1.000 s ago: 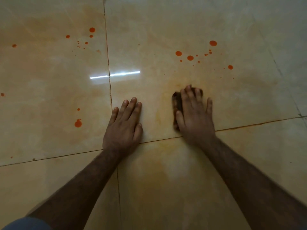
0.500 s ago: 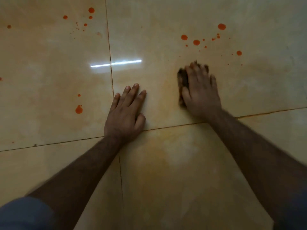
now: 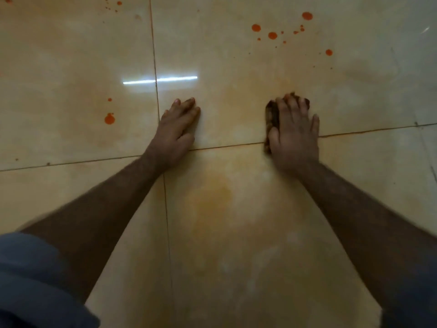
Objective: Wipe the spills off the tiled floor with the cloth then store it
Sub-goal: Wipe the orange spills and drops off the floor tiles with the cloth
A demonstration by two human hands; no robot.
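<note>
The tiled floor [image 3: 236, 233] fills the view, pale and glossy, grout lines crossing under your wrists; a faint orange smear runs from the middle of the frame up between your hands, so that patch looks already rubbed over; the fresh work, I judge, lies ahead.

Your right hand [image 3: 293, 136] is flat on the cloth [image 3: 272, 114], fingers straight and slightly spread, pressing down rather than pinching; the cloth is a dark wad showing only along the thumb side and past the fingertips, its long axis running 12 to 6 under your palm.

Here's the relation that matters: the biggest cluster of orange drops [image 3: 272, 35] sits at about 12 o'clock from those fingertips, well apart, with the outliers trailing toward 1 o'clock; so a straight push forward along the cloth's own long axis should meet them, and the right hand is clearly the nearer one.

Your left hand [image 3: 176, 131] is bare, braced flat on the tile, fingers straight and close together; from it, a fat drop [image 3: 109, 119] lies at 9 o'clock, with a small one just above it; those call for a cross-body sweep.

Tiny specks sit far off at 11 o'clock, top left; storing the cloth looks a long way off.
</note>
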